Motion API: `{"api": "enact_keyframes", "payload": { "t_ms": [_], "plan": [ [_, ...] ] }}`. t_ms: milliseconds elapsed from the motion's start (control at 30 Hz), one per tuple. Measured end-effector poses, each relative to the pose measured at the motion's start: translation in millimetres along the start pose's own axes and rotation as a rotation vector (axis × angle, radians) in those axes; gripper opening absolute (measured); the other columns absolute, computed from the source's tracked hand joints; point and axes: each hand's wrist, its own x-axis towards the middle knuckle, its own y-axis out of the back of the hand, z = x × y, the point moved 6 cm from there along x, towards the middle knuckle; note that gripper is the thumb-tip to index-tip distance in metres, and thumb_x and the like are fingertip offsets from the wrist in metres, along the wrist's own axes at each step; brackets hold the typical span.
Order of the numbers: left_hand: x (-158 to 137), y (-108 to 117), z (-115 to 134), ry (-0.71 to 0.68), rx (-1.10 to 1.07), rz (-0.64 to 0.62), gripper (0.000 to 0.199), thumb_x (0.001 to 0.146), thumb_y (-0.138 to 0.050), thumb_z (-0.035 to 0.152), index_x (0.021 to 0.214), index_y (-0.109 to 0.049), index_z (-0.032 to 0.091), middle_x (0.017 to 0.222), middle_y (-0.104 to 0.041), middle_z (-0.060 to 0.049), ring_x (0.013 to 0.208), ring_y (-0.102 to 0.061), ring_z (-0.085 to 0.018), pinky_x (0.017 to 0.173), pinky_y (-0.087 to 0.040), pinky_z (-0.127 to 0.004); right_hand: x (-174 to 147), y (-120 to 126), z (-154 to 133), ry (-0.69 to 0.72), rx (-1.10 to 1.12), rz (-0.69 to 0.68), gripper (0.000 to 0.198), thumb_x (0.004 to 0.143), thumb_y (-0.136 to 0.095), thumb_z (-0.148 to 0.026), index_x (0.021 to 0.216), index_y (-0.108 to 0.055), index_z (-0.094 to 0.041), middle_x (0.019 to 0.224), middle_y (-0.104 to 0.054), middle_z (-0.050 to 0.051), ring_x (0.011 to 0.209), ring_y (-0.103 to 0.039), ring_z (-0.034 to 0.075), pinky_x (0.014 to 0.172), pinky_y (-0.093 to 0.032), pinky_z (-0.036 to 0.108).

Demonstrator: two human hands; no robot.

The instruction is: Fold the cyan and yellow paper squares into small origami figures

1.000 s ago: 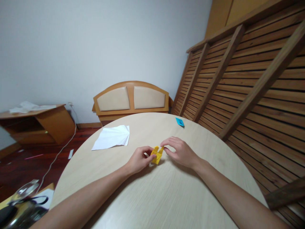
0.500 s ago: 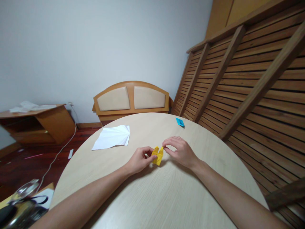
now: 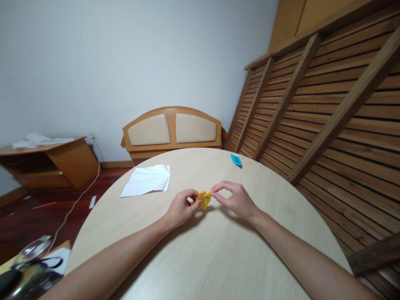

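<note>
A small yellow folded paper (image 3: 204, 200) is held over the middle of the round table (image 3: 215, 258). My left hand (image 3: 183, 207) pinches its left side between thumb and fingers. With thumb and forefinger pressed together, my right hand (image 3: 236, 199) grips a pointed flap at its upper right. A narrow gap shows between that flap and the rest of the paper. The finer folds are too small to make out.
A creased white paper sheet (image 3: 146, 180) lies on the table's left side, and a blue folded paper (image 3: 236, 160) near its far right edge. Slatted wood (image 3: 312, 116) leans close on the right. A glass pot (image 3: 31, 271) stands at the lower left.
The yellow folded paper has tilted and shifted slightly left and up. My right hand has moved a little left with its flap, and the gap in the paper looks narrower.
</note>
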Motion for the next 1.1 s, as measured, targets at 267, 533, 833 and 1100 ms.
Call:
{"api": "enact_keyframes", "payload": {
  "t_ms": [267, 533, 833, 1100],
  "plan": [
    [-1.0, 1.3, 3.2, -0.054, 0.078, 0.018, 0.019, 0.086, -0.059, 0.032, 0.086, -0.068, 0.015, 0.079, -0.067, -0.004, 0.071, -0.059, -0.014, 0.056, -0.044, -0.020, 1.6, -6.1, 11.2, -0.170, 0.123, -0.040, 0.019, 0.085, -0.067, -0.030, 0.099, -0.073, -0.019, 0.093, -0.074, 0.005, 0.087, -0.068, 0.019, 0.084, -0.051, 0.032],
    [-0.8, -1.6, -2.5, -0.012, 0.047, -0.017, 0.023, 0.087, -0.060, 0.036, 0.087, -0.069, 0.014, 0.080, -0.067, -0.004, 0.071, -0.058, -0.014, 0.056, -0.044, -0.020, 0.7, -8.0, 5.0, -0.167, 0.120, -0.063, 0.013, 0.087, -0.063, -0.027, 0.083, -0.070, -0.018, 0.084, -0.071, 0.003, 0.080, -0.064, 0.017, 0.079, -0.048, 0.029],
    [-0.4, -6.7, -7.9, 0.050, 0.020, -0.077, 0.027, 0.086, -0.059, 0.038, 0.084, -0.068, 0.013, 0.076, -0.064, -0.003, 0.064, -0.054, -0.012, 0.054, -0.042, -0.021, 0.2, -13.0, 8.8, -0.207, 0.113, -0.051, 0.016, 0.089, -0.061, -0.030, 0.084, -0.070, -0.018, 0.083, -0.070, 0.003, 0.078, -0.064, 0.017, 0.075, -0.048, 0.029],
    [1.4, 1.2, -8.5, 0.061, -0.058, 0.026, 0.030, 0.086, -0.060, 0.043, 0.087, -0.068, 0.013, 0.083, -0.068, -0.006, 0.074, -0.059, -0.016, 0.058, -0.045, -0.023, -2.8, -18.4, 21.0, -0.253, 0.128, -0.053, 0.018, 0.089, -0.061, -0.033, 0.095, -0.067, -0.017, 0.087, -0.070, 0.004, 0.079, -0.064, 0.016, 0.075, -0.049, 0.029]
  ]
}}
